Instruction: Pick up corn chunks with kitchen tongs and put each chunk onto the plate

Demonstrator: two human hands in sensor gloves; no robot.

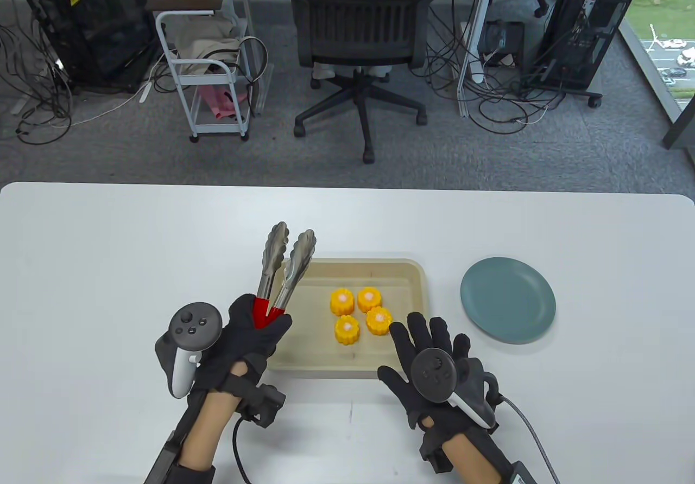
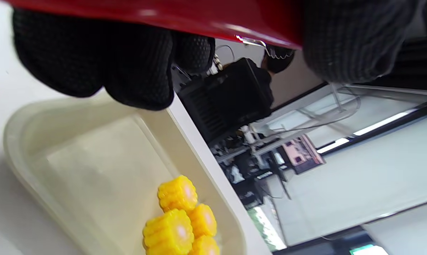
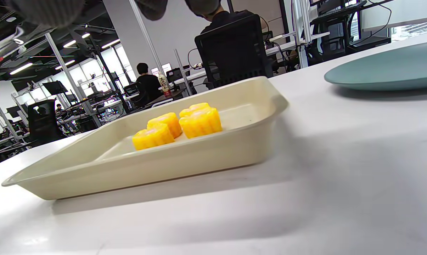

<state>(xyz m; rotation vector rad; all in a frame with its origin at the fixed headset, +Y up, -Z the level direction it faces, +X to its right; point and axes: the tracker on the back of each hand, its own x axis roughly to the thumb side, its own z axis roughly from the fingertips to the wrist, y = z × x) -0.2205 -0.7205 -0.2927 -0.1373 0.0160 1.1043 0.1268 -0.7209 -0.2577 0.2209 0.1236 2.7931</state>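
Observation:
Several yellow corn chunks [image 1: 361,313] [image 2: 179,216] [image 3: 181,127] sit together in a beige tray [image 1: 402,272] [image 2: 29,141] [image 3: 263,141] at the table's middle. My left hand [image 1: 255,332] grips the red handle of steel kitchen tongs [image 1: 285,267] [image 2: 199,17], whose tips point away and stand a little apart above the tray's far left corner. My right hand [image 1: 434,354] lies flat with spread fingers at the tray's near right corner, holding nothing. A grey-blue plate [image 1: 507,298] [image 3: 387,69] lies empty to the right of the tray.
The white table [image 1: 108,261] spreads wide on both sides of the tray. Beyond its far edge stand an office chair [image 1: 361,33], a white cart [image 1: 209,71] and computer towers on the floor.

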